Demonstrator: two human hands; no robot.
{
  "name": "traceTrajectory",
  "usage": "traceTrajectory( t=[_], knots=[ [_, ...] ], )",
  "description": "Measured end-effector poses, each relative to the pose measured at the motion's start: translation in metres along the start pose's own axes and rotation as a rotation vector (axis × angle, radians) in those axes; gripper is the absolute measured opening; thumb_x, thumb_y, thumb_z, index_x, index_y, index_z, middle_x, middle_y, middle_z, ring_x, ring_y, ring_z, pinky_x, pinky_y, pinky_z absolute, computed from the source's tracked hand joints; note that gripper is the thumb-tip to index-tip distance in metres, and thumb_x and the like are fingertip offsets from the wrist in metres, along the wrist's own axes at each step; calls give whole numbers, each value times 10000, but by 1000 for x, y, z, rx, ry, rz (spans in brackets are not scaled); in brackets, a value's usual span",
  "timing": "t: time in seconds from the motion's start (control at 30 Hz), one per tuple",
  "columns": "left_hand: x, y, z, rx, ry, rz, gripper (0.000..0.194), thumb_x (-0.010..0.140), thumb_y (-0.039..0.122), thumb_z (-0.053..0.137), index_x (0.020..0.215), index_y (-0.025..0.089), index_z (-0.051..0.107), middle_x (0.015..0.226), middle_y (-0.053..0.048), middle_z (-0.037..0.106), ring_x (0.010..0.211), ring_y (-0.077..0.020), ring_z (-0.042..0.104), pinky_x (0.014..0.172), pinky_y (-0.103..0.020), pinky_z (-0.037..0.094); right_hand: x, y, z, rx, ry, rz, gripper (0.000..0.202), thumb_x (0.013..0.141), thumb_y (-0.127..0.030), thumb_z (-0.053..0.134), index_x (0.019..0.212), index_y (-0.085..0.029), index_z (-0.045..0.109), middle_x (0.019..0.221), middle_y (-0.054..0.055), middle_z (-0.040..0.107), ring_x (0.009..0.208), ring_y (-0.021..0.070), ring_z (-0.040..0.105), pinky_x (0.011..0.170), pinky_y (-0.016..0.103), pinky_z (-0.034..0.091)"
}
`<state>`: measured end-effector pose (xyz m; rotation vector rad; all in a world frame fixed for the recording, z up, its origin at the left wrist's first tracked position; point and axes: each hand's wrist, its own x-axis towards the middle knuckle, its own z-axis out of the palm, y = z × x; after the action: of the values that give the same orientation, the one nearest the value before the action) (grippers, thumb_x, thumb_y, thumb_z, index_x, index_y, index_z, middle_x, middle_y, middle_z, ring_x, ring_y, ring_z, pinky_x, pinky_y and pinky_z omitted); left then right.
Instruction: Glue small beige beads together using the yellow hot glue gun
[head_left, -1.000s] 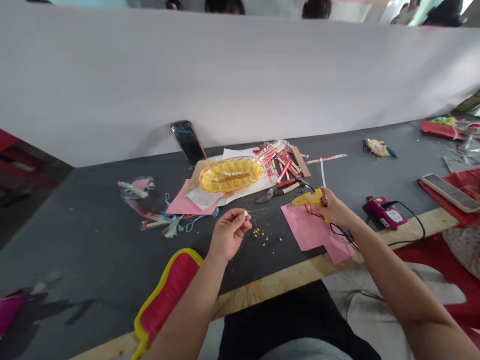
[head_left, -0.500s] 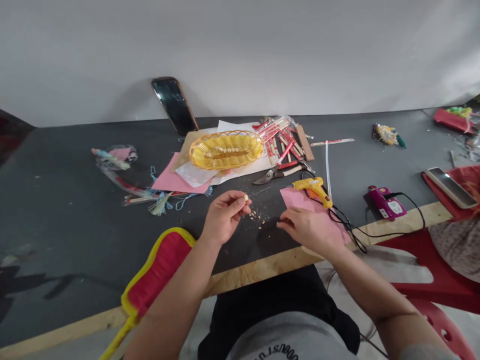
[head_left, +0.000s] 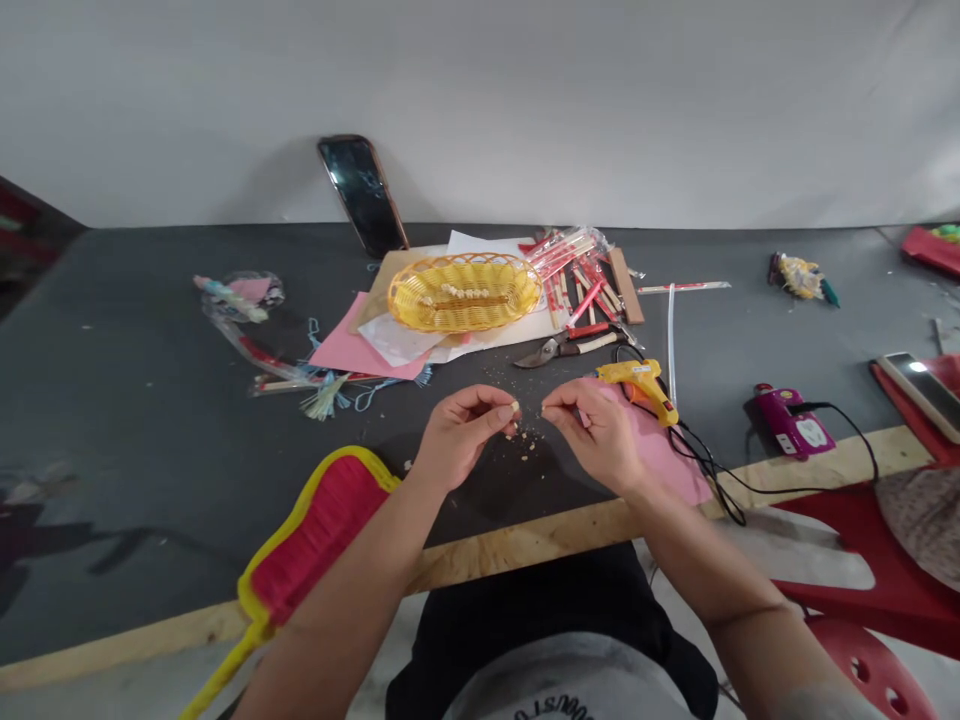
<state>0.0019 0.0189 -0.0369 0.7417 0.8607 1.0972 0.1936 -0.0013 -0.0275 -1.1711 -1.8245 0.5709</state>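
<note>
My left hand (head_left: pixel 472 430) pinches a small pale piece (head_left: pixel 515 407) between thumb and fingertips; its exact kind is too small to tell. A short gap away, my right hand (head_left: pixel 592 430) has thumb and forefinger pressed together, and whatever is between them I cannot make out. Below the fingertips, several small tan bits (head_left: pixel 527 447) lie scattered on the dark table. Just beyond my right hand, a yellow hot glue gun (head_left: pixel 637 380) rests on pink paper (head_left: pixel 671 465). Past both hands stands a yellow woven basket (head_left: pixel 465 318) with a row of small pale pieces inside.
Pruning shears (head_left: pixel 570 347) and wrapped chopsticks (head_left: pixel 574 260) lie right of the basket. A phone (head_left: pixel 364 195) leans on the wall. At left are tassels (head_left: pixel 326 397) and a red fan-shaped piece with yellow edging (head_left: pixel 315 530). A purple device (head_left: pixel 793 420) sits right, its cable crossing the table edge.
My right hand has come up and left from the pink paper, close to my left hand. My left hand still pinches the pale piece. The view has shifted slightly.
</note>
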Motion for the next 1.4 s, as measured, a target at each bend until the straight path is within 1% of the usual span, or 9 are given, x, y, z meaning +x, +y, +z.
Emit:
traceTrajectory(
  t=[0.1,0.2,0.33,0.57,0.77,0.87,0.97,1.13,1.4],
  knots=[
    [0,-2,0,5,-24,-4,272,582,302,956,738,161,784,661,-21,751,560,-98,659,573,-187,533,3,1,10,83,69,-99,133,985,-239,577,885,-218,664,818,21,717,778,159,666,720,289,539],
    [-1,-4,0,20,-56,-7,261,600,309,948,742,159,787,675,-25,752,572,-104,661,580,-199,548,1,7,15,101,81,-170,116,981,-233,595,906,-221,682,830,32,723,802,168,674,743,313,558],
    [-1,-7,-2,48,-82,-20,262,611,312,941,749,153,787,690,-36,752,597,-122,667,588,-226,570,-2,11,15,67,69,-151,131,982,-265,598,931,-230,713,848,43,724,814,182,681,753,340,576],
    [0,-12,-7,73,-130,-12,253,654,326,922,796,158,798,710,-38,763,581,-112,674,602,-217,573,-1,8,15,80,51,-193,108,972,-235,623,963,-234,730,866,41,724,806,171,683,738,325,580],
    [-1,-9,-6,40,-119,-31,271,634,323,933,779,143,792,714,-46,761,586,-123,677,599,-228,573,-4,10,13,83,42,-154,114,952,-318,660,1009,-236,715,859,51,729,806,191,686,747,351,582],
    [-1,-8,-5,39,-110,-34,256,632,309,934,768,147,791,705,-44,759,582,-117,670,598,-222,567,-4,11,12,83,59,-148,92,966,-275,624,999,-232,699,841,45,727,805,190,690,741,344,579],
    [-1,-8,-5,54,-109,-33,241,632,306,932,765,158,794,697,-36,756,582,-111,665,596,-213,556,-4,10,13,67,41,-157,116,978,-210,569,957,-228,681,853,45,725,813,181,691,730,334,575],
    [-1,-11,-7,88,-121,-23,219,655,310,918,770,170,795,694,-28,744,596,-115,666,602,-218,549,-4,8,14,63,35,-201,112,974,-157,550,954,-223,638,861,38,716,827,167,679,716,311,561],
    [0,-13,-10,141,-121,-7,225,664,328,911,779,172,797,676,-30,741,593,-116,658,615,-224,542,-5,7,15,50,27,-209,115,974,-152,539,928,-223,618,852,33,706,823,170,673,709,307,550]
  ],
)
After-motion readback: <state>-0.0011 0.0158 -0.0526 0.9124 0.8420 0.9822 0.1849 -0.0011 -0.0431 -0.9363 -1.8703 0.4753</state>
